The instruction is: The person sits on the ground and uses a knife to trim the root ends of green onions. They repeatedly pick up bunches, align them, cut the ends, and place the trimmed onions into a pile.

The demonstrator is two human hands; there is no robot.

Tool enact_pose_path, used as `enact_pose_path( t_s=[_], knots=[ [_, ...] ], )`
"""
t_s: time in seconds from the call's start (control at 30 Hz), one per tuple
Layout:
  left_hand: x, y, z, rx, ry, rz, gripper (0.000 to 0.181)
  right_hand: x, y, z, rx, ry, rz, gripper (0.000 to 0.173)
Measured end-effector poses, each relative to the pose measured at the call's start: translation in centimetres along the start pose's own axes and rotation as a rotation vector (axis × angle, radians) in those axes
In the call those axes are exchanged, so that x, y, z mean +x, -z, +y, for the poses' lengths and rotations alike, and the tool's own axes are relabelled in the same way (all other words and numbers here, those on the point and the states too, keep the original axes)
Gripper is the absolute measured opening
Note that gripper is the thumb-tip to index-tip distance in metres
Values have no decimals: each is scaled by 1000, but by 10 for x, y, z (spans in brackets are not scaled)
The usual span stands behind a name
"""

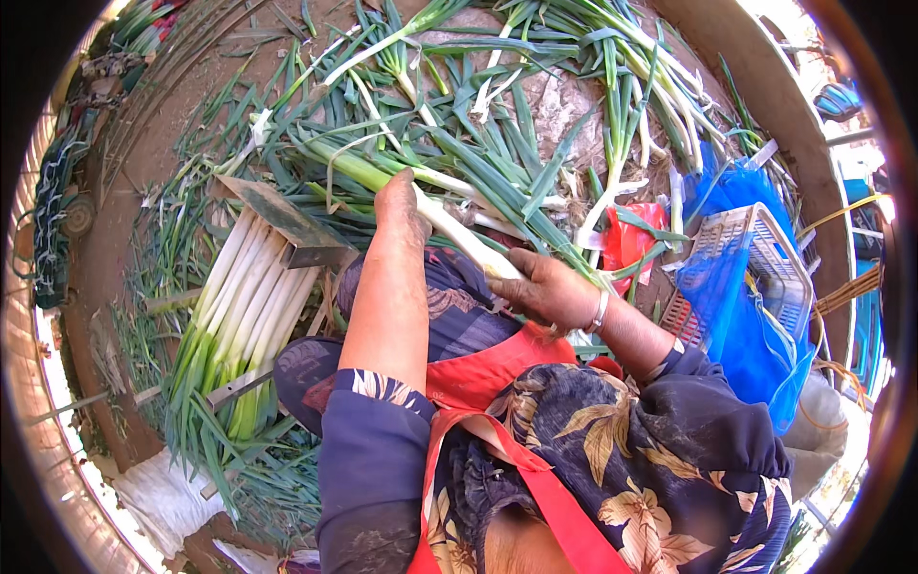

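A thick green onion (459,226) lies slantwise before me, its leaves to the upper left and its white end to the lower right. My left hand (399,204) grips it around the middle of the stalk, with most fingers hidden. At the white root end, the thumb and forefinger of my right hand (552,287) pinch the tip. To the left, a row of cleaned green onions (247,287) rests on a metal rack (240,387), white ends against an upright metal plate (287,215). A red apron (495,366) covers my lap.
Loose green onions with roots (617,129) and cut leaves (430,86) are strewn over the ground ahead. At the right stand a white plastic crate (753,229) and blue mesh netting (746,316). A red plastic bag (635,233) lies near my right hand. A white sack (168,502) is at lower left.
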State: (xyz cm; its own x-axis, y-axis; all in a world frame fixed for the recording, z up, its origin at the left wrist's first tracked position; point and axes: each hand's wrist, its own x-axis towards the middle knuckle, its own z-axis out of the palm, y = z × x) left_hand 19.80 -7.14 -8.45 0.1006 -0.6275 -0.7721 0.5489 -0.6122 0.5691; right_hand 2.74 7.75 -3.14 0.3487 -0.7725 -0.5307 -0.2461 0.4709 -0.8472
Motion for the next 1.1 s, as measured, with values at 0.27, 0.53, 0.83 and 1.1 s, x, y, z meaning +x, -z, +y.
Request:
enact_pose_path(
  t_s=[0.27, 0.53, 0.83, 1.1],
  knots=[
    [10, 10, -5, -176, -133, -59, 44, -23, -15, -3, 85, 80, 5, 39],
    [-20, 1, -7, -129, -215, -287, 32, -8, -25, -12, 408, -26, -114, 39],
    [-42, 27, 5, -240, -266, -447, 29, 6, -45, -21, -205, 121, 168, 30],
    [-37, 33, 2, -419, -280, -546, 27, -4, -30, 24, -625, 382, 454, 43]
  ],
)
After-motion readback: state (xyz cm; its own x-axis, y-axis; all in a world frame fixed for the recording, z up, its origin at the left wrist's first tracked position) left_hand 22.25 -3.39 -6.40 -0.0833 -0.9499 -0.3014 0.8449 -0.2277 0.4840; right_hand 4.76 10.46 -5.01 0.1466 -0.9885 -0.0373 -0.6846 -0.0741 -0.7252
